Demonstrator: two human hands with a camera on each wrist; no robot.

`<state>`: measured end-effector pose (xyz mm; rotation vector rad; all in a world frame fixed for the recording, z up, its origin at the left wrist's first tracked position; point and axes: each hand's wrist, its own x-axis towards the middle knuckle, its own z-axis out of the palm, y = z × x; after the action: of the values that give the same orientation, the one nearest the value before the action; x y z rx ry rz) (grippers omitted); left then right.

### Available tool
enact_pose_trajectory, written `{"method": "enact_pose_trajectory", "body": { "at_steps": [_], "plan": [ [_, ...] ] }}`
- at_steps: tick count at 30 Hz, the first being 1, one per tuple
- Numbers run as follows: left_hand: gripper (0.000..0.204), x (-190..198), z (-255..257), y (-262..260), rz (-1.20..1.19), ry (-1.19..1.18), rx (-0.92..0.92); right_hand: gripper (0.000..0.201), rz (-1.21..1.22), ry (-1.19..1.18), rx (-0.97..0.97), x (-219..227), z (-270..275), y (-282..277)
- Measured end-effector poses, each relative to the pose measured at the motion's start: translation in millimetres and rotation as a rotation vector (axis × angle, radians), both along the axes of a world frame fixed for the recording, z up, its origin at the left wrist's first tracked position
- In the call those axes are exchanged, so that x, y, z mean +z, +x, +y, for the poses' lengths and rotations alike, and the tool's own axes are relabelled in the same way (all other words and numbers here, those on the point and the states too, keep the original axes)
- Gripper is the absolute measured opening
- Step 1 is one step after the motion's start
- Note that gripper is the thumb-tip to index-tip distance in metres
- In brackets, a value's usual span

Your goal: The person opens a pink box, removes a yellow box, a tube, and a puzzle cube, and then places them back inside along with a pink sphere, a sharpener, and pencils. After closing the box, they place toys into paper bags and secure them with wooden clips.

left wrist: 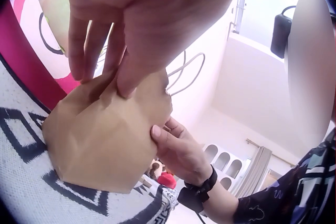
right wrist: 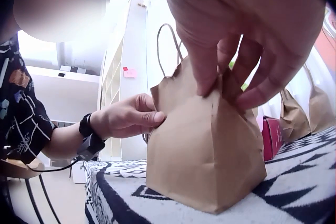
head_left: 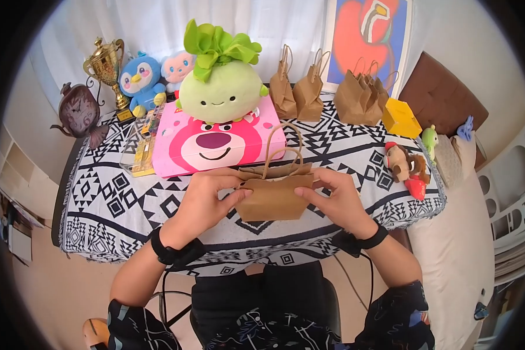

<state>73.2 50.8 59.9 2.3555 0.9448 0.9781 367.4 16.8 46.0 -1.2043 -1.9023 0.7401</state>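
Paper bag (head_left: 274, 201) upright on counter (head_left: 216, 236), toward its 6 o'clock edge. L hand (head_left: 201, 201) pinches rim at 9 o'clock, R hand (head_left: 339, 201) at 3, fingertips nearly closed; light, even grip best, w/o creasing.

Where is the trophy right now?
In the head view, the trophy stands at the back left of the table, between the clock and the blue penguin plush.

Plain brown paper bag (head_left: 272, 200); black-and-white geometric tablecloth (head_left: 216, 233) (zigzags and diamonds); pink box (head_left: 175, 146); pale green plush (head_left: 220, 96), brighter green leaves.
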Motion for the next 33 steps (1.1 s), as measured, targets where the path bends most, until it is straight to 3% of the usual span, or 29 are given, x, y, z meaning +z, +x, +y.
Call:
{"method": "enact_pose_trajectory", "body": {
  "at_steps": [2, 5, 7, 9, 10, 11, 13, 14, 16, 22, 26, 28, 33],
  "plan": [
    [0.025, -0.3, -0.4, 2.4, -0.039, -0.001, 0.019, 0.028, 0.282, 0.106, -0.072, -12.2, 1.0, -7.7],
    [0.03, 2.3, -3.0, 14.1, -0.119, -0.005, 0.04, 0.034, 0.25, -0.004, -0.15, -5.5, -4.0, -5.1],
    [0.029, 5.3, -4.7, 17.8, -0.189, -0.186, 0.164, 0.035, 0.194, -0.033, -0.169, 2.5, -5.1, -0.6],
    [0.031, 14.4, -3.5, 18.9, -0.148, -0.19, 0.169, 0.033, 0.042, 0.166, -0.074, 9.6, 0.2, 8.3],
    [0.033, 17.5, -0.8, 18.1, -0.08, -0.115, 0.119, 0.028, 0.166, 0.128, -0.069, 10.6, 7.1, 17.2],
    [0.035, 18.8, 1.8, 16.8, -0.012, -0.041, 0.071, 0.017, 0.096, 0.122, -0.119, 23.8, 11.0, 28.0],
    [0.035, 18.5, 5.1, 15.1, -0.009, -0.051, 0.06, 0.015, -0.214, 0.249, -0.194, 30.0, 20.2, 55.8],
    [0.03, 19.1, 5.7, 15.0, -0.006, -0.035, 0.045, 0.015, -0.215, 0.248, -0.192, 28.6, 18.9, 63.6],
    [0.026, 22.4, 5.5, 16.3, -0.003, -0.017, 0.03, 0.025, -0.667, 0.18, -0.301, 22.9, 17.6, 73.4],
    [0.019, 28.6, 3.5, 25.1, 0.032, -0.045, 0.044, 0.043, -0.902, 0.182, -0.341, -3.5, 7.7, 67.9],
    [0.017, 29.1, 0.4, 27.1, 0.015, -0.041, 0.025, 0.035, -0.841, 0.156, -0.269, -4.9, 6.9, 63.7],
    [0.016, 29.9, -0.6, 27.7, -0.002, -0.046, 0.017, 0.029, -0.587, -0.026, -0.161, -5.1, 6.3, 60.3],
    [0.016, 27.5, -1.2, 26.7, 0.027, -0.035, 0.026, 0.022, -0.454, -0.023, -0.151, -16.9, 7.7, 55.3]
  ]
}}
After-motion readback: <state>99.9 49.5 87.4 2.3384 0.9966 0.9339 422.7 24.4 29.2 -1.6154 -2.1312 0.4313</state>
